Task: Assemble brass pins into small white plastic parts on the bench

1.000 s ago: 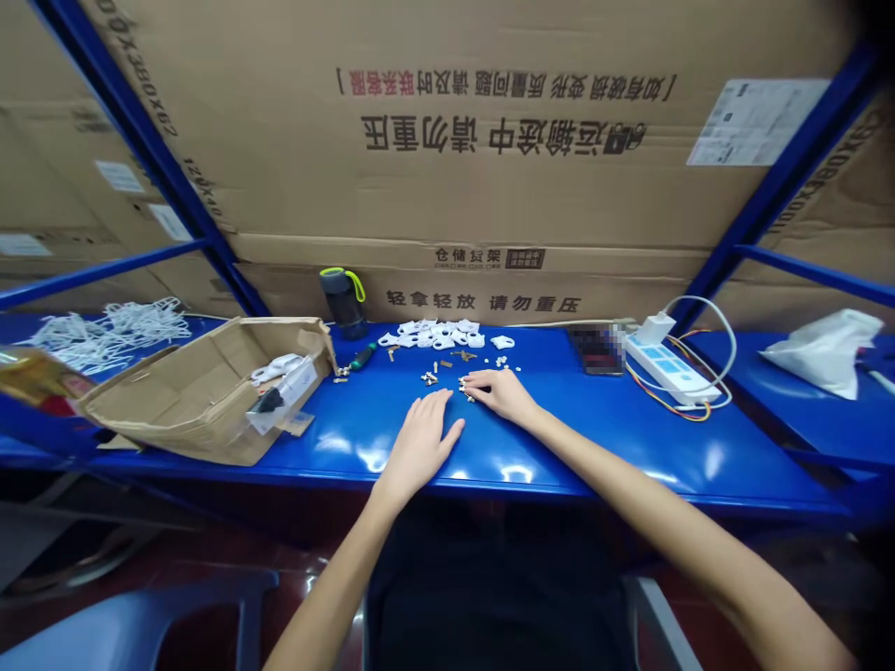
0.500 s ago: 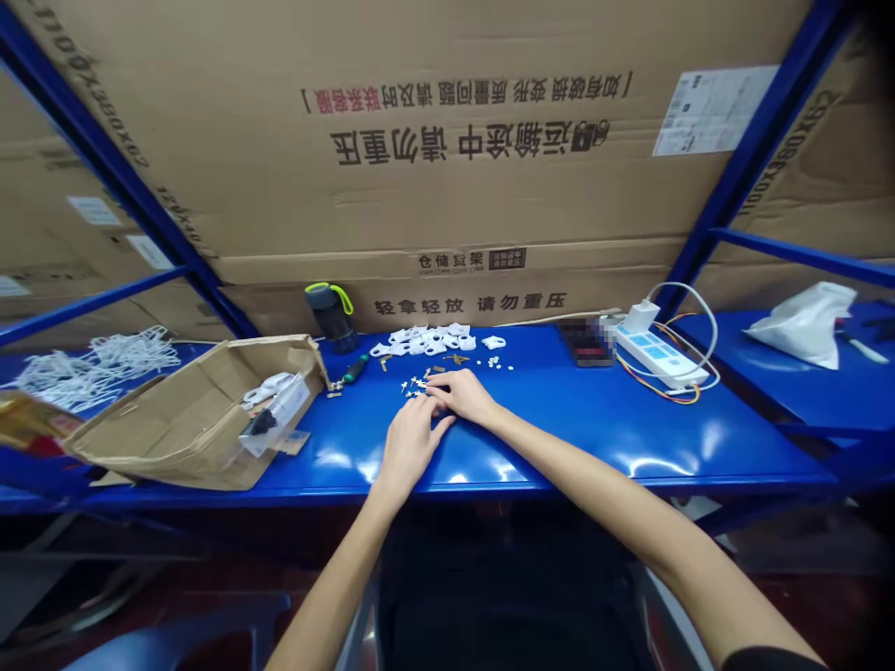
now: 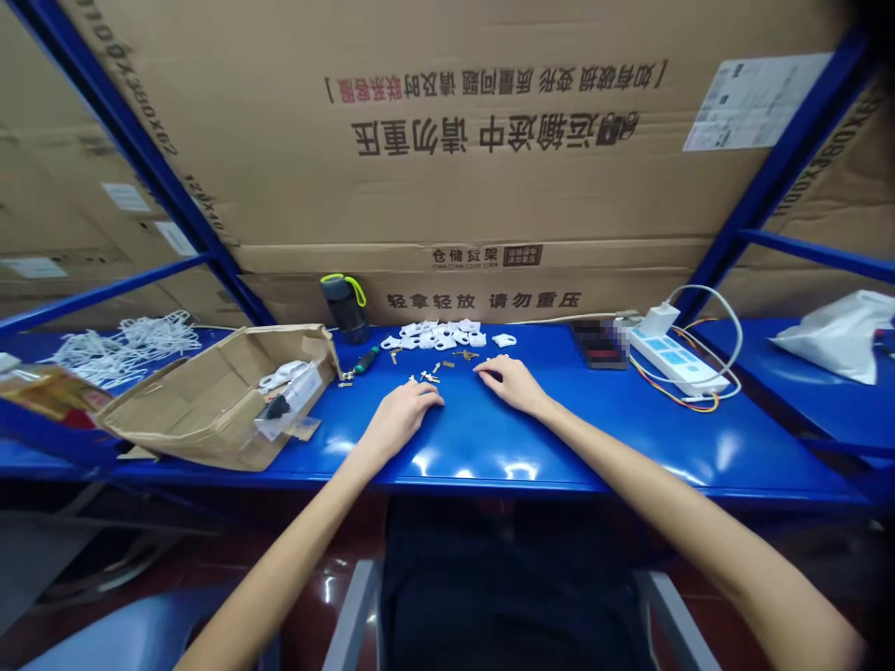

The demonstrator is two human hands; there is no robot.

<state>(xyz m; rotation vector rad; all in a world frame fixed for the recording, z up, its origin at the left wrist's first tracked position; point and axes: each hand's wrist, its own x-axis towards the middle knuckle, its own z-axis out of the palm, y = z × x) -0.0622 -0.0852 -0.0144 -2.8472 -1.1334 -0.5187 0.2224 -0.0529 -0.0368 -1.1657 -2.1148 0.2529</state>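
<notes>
Brass-toned bits (image 3: 428,376) lie right by the left hand (image 3: 400,417), probably for easy reach, its fingers loosely curled, the right hand (image 3: 516,384) half-bent, and whether either grips anything, I can't tell!

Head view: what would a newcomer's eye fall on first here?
Probably the big cardboard panel, its bold print partly upside down, behind the blue table. Next, the open cardboard box at the table's left and the white pieces near the back edge, beyond the left hand and right hand.

The table (image 3: 475,433) holds a box (image 3: 182,401) left, power strip (image 3: 675,362) right, small parts (image 3: 429,376) between.
</notes>
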